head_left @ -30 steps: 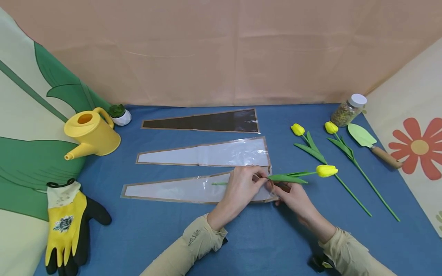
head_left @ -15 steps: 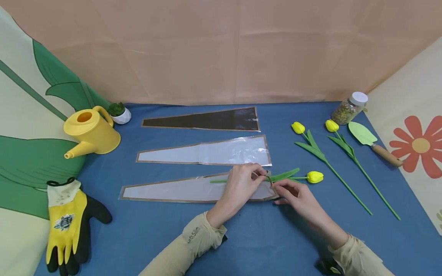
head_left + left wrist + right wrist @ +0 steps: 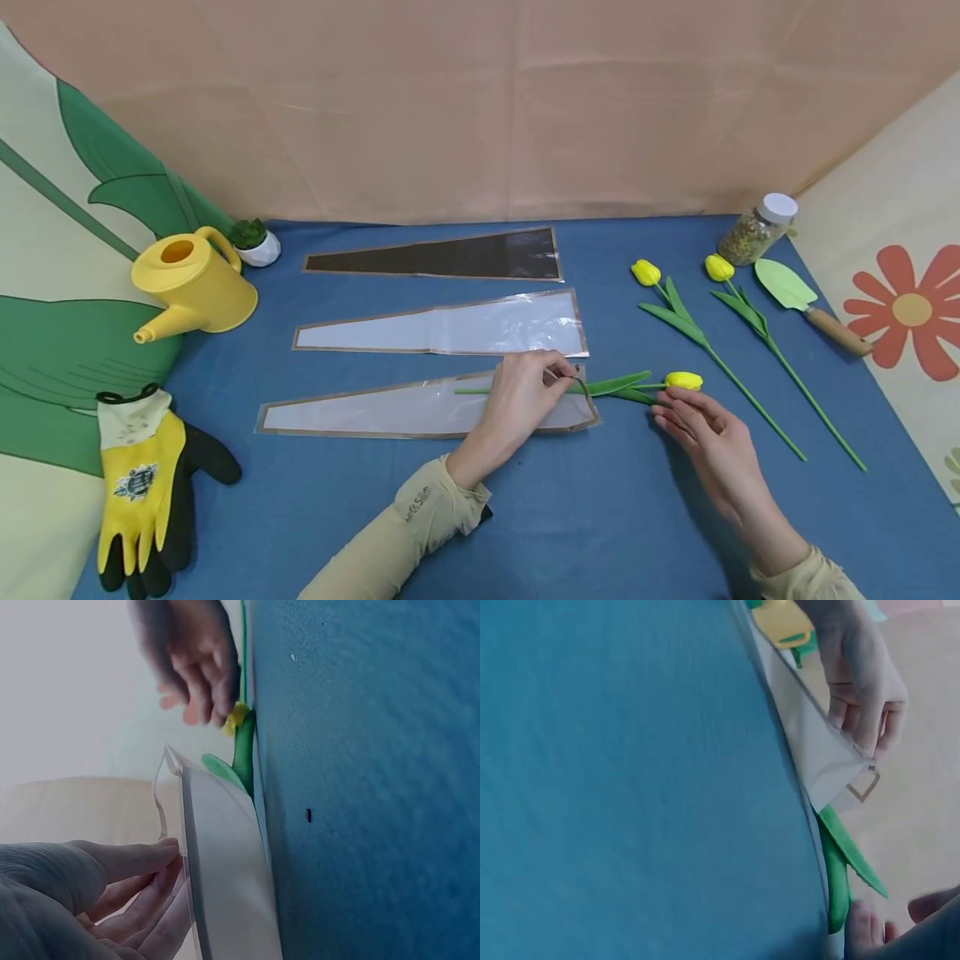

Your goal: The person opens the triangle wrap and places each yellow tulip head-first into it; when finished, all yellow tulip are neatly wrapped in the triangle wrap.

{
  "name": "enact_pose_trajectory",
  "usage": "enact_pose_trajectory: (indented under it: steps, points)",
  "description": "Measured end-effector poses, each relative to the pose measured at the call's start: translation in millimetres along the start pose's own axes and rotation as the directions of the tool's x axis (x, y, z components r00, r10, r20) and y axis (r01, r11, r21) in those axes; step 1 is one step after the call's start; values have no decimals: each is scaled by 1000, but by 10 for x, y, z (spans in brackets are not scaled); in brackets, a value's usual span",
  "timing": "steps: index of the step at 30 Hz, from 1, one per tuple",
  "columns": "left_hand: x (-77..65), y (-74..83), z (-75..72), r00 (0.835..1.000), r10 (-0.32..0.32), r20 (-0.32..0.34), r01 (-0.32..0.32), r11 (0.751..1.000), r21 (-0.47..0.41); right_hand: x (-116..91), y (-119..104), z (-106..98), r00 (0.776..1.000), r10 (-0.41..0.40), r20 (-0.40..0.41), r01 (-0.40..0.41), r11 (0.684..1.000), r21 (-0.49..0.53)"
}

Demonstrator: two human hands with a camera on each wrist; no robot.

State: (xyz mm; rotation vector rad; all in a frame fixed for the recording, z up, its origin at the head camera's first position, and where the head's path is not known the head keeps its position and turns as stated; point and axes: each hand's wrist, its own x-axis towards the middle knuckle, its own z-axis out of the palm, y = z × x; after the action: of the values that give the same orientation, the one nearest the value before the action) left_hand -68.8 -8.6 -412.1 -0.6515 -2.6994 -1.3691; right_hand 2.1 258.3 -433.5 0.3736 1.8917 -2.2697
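One yellow tulip [image 3: 617,384]: between my hands, stem inside the flower sleeve [image 3: 375,410] and passing under my left, blossom just beside my right fingertips.
Left hand [image 3: 517,402]: thumb and fingers pinching the sleeve's lifted edge.
Right hand [image 3: 712,446]: fingers loosely extended; I can't tell whether they touch the blossom.
Two other tulips [image 3: 688,331]: beyond my right hand.

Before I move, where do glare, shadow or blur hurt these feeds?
Head: glare on the wide end of the middle white sleeve, soft shadow on the blue tablecloth beside the right hand; left wrist: right hand and yellow bloom blurred, upper left washed out; right wrist: dim, fine detail soft.
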Motion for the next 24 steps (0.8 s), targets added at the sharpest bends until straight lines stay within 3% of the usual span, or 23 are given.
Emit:
enact_pose_trajectory:
  steps: [5, 8, 15, 20, 24]
  points:
    - [5, -11, -16, 1000, -8, 2, 8, 1000, -6, -48, 19, -45, 996, 90, -17, -87, 988, 131]
    - [5, -9, -19, 1000, -12, 5, 12, 1000, -3, -26, 0, -46, 986, 167, -5, -162, 965, 207]
    - [-7, -6, -4, 1000, 2, 10, -3, 1000, 20, 74, -67, -6, 944, 327, 36, -308, 842, 443]
    - [-18, -12, 9, 1000, 17, 11, -17, 999, 33, 106, -104, 60, 938, 342, 62, -321, 781, 536]
    - [-11, -13, 14, 1000, 19, 18, -20, 999, 39, 121, -127, 100, 946, 314, 78, -300, 762, 574]
